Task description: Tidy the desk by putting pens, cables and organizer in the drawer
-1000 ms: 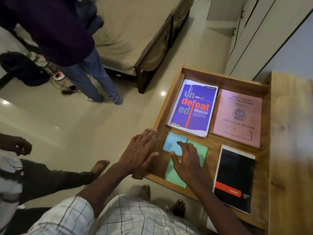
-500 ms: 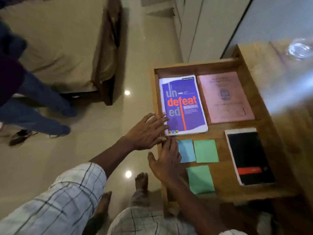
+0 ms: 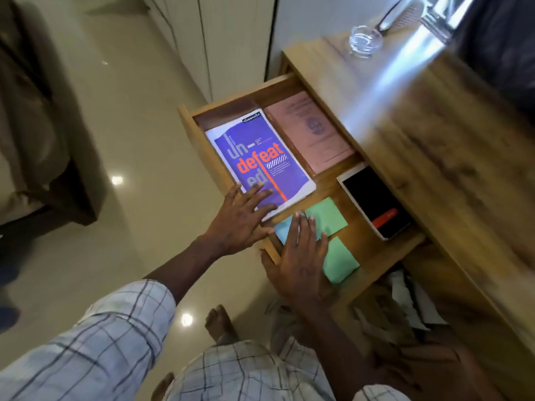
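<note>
The wooden drawer [image 3: 191, 123] stands pulled out from the desk [image 3: 434, 134]. Inside lie a purple book [image 3: 260, 157], a pink record book [image 3: 309, 131], a black spiral notepad [image 3: 373, 201], a blue sticky pad [image 3: 282, 230] and two green pads [image 3: 327, 217]. My left hand [image 3: 240, 219] lies flat with fingers spread on the drawer's front edge and the purple book's corner. My right hand [image 3: 301, 261] rests flat, fingers apart, over the blue pad and the drawer's front rim. No pens, cables or organizer are in view.
A clear glass dish [image 3: 365, 41] sits at the desk's far end, with a bright glare across the top. White cupboard doors [image 3: 231, 39] stand behind the drawer. A bed [image 3: 34, 125] is on the left over glossy floor. My bare foot [image 3: 217, 322] is below.
The view has swung right, so the drawer now sits slanted under the desk top. Both hands stay flat at the drawer's front; the left has slid further onto the purple book.
</note>
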